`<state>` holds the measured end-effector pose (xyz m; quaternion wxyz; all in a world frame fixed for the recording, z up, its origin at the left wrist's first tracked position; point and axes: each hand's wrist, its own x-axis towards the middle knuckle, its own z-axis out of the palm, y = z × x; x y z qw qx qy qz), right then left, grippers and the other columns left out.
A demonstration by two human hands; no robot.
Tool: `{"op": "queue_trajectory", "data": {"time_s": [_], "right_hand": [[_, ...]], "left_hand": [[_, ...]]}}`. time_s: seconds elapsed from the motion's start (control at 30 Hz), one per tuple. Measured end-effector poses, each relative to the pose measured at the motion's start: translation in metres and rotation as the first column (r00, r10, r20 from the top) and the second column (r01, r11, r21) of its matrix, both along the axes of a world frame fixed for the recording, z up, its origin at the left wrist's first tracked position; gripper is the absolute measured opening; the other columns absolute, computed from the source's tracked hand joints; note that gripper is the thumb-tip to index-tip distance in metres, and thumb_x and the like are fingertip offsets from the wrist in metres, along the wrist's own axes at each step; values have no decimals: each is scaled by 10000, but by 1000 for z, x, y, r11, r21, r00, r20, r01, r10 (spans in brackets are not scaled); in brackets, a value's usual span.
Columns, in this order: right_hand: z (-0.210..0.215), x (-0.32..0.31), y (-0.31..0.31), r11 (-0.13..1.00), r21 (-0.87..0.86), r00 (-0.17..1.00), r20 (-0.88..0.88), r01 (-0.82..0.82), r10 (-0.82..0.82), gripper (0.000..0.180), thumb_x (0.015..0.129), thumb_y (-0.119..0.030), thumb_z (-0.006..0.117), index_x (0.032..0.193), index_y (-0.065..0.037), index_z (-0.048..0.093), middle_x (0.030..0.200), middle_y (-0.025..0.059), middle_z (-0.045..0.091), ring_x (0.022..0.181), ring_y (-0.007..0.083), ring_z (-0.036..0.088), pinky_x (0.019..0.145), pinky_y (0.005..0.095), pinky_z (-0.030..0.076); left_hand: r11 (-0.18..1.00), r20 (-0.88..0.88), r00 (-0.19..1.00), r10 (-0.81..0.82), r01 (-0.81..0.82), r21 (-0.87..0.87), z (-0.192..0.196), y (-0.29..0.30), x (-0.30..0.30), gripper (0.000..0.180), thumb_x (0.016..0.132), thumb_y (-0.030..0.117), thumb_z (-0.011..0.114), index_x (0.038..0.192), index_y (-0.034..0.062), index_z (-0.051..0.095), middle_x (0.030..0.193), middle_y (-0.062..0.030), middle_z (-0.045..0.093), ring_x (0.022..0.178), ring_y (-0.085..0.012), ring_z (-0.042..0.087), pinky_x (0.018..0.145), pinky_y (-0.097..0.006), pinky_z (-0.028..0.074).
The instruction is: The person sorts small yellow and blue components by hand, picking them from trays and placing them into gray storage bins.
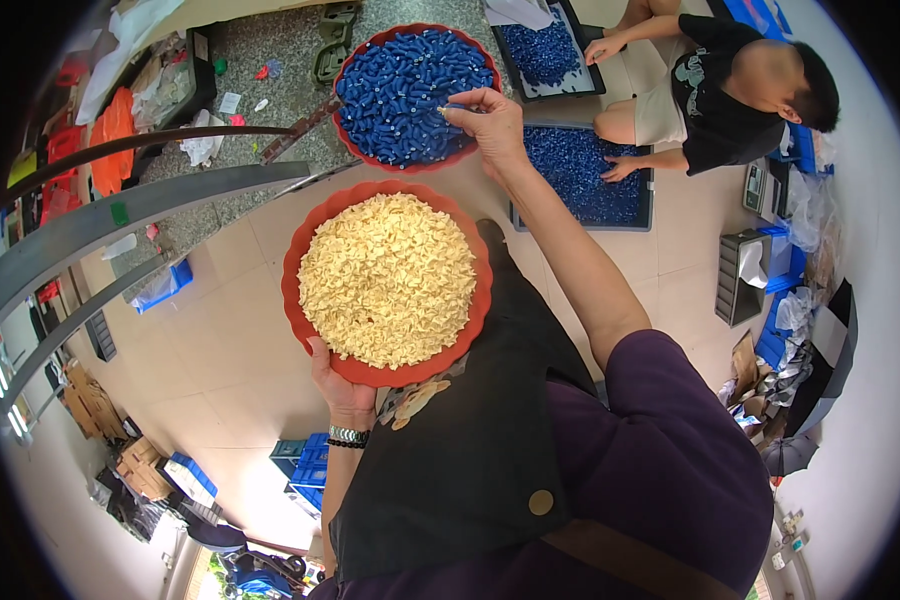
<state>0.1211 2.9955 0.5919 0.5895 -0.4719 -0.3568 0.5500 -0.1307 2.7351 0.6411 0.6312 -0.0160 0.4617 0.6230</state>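
Note:
My left hand (pixel 345 390) grips the near rim of a red scalloped bowl (pixel 292 290), fingers under it and thumb on the edge. Small pale yellow pieces (pixel 388 280) are heaped in it. Beyond, on the stone counter, a second red scalloped bowl (pixel 494 62) holds many small blue capped pieces (pixel 410 95). Over that bowl's right side my right hand (pixel 492 125) is closed in a pinch. Between its thumb and forefinger is a small piece with a pale end; its exact kind is too small to make out.
At the far right a person (pixel 685 100) sits with one hand on a black tray (pixel 580 222) of blue pieces; another tray (pixel 598 88) stands behind it. Curved metal bars (pixel 200 190) cross the left side. A speckled counter (pixel 260 110) carries scraps and a green metal part (pixel 332 50).

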Motion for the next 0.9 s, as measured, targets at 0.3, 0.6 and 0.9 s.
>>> {"op": "queue_trajectory", "data": {"time_s": [0.3, 0.6, 0.9], "right_hand": [[-11, -12, 0, 995, -15, 979, 179, 99, -94, 232, 626, 24, 774, 818, -35, 659, 742, -20, 581, 666, 51, 509, 589, 191, 417], [-29, -33, 11, 973, 106, 900, 370, 205, -230, 228, 575, -7, 790, 745, -10, 637, 737, 54, 602, 654, 143, 558, 615, 269, 457], [-29, -31, 13, 859, 476, 767, 475, 188, -431, 235, 574, 54, 735, 735, -30, 587, 835, 79, 602, 774, 241, 582, 684, 315, 473]], "left_hand": [[1000, -9, 1000, -7, 7, 4, 1, -2, -3, 648, 912, 415, 545, 1403, 54, 323, 1423, -126, 394, 1275, -320, 407, 1064, -483, 344], [1000, 13, 1000, -6, 5, 25, 0, -3, -7, 647, 912, 410, 546, 1408, 62, 320, 1426, -118, 392, 1276, -322, 405, 1067, -489, 337], [1000, 10, 1000, 2, -2, 17, -3, -11, -11, 655, 909, 414, 549, 1412, 67, 313, 1427, -120, 390, 1279, -321, 404, 1067, -494, 337]]}}
